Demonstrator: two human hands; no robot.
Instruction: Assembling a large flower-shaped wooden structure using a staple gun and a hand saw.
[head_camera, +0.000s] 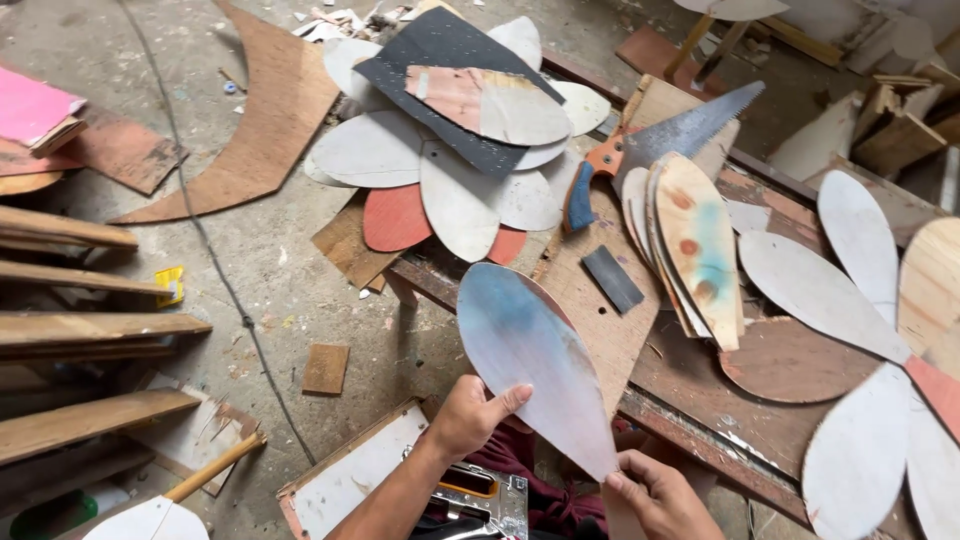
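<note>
I hold a petal-shaped board (535, 360) between both my hands, low in the middle of my view and above the near edge of the workbench (700, 400). It is a thin, flat cut-out, rounded at the far end and tapering to a point toward me, pale grey with a smudge of blue over the top and a reddish rim on the right edge. My left hand (470, 412) pinches its left edge, thumb on top and fingers curled under. My right hand (655, 495) is closed around the pointed tip, fingers wrapped tight.

One such board is in my hands. A heap of roughly ten more petals (450, 160) lies fanned on the floor ahead, some white, two red. A stack of about five (690, 240) stands on edge on the bench, and some five larger ones (860, 300) spread at the right. One handsaw (650, 145) with an orange and blue handle lies behind the stack. One small dark block (612, 278) rests on the bench. One staple gun (485, 500) sits beneath my wrists.

The bench edge runs diagonally just under the board. To the left, bare concrete floor (260, 260) gives open room, crossed by one thin cable (215, 260), with planks (80, 330) along the far left
</note>
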